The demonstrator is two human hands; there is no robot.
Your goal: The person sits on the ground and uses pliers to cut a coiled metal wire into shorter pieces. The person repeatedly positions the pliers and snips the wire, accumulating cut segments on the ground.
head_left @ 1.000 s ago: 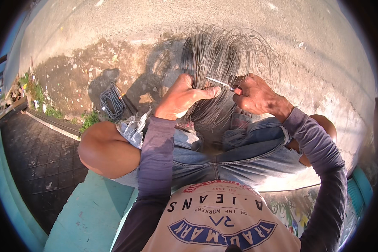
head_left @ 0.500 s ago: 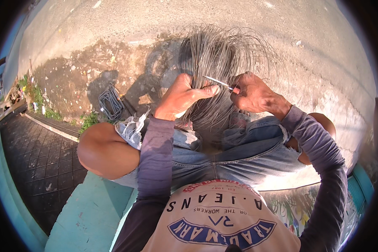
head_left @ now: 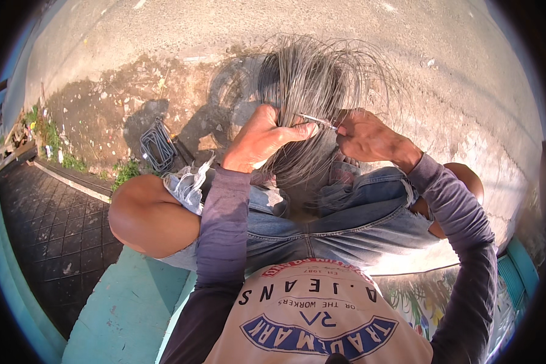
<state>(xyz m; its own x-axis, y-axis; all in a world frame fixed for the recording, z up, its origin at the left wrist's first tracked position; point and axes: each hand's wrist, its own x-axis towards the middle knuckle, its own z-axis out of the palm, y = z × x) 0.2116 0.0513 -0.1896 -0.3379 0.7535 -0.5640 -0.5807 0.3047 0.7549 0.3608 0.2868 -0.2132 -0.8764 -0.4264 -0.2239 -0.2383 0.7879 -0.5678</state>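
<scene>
A bundle of long, thin grey wire-like strands [head_left: 306, 76] stands between my knees, its loose ends fanning out and drooping to the far right. My left hand [head_left: 253, 142] is closed around the left side of the bundle, thumb pointing right across the strands. In my right hand [head_left: 373, 138] is a small knife with a reddish handle, and its narrow blade [head_left: 316, 121] points left over the strands, just above my left thumb. My right fingers curl around the handle and partly hide it. What the strands are made of, I cannot tell.
On the ground to the left lies a coil of grey cord or tubing [head_left: 158, 147], near green weeds [head_left: 124, 173]. I sit on a turquoise ledge [head_left: 112, 303], with dark paving [head_left: 48, 236] left of it. Rough concrete [head_left: 182, 33] spreads out ahead.
My right hand and the knife have shifted slightly down and right, with the blade at a slightly different tilt. The left hand keeps its hold, and the strands' loose ends have stirred a little.
</scene>
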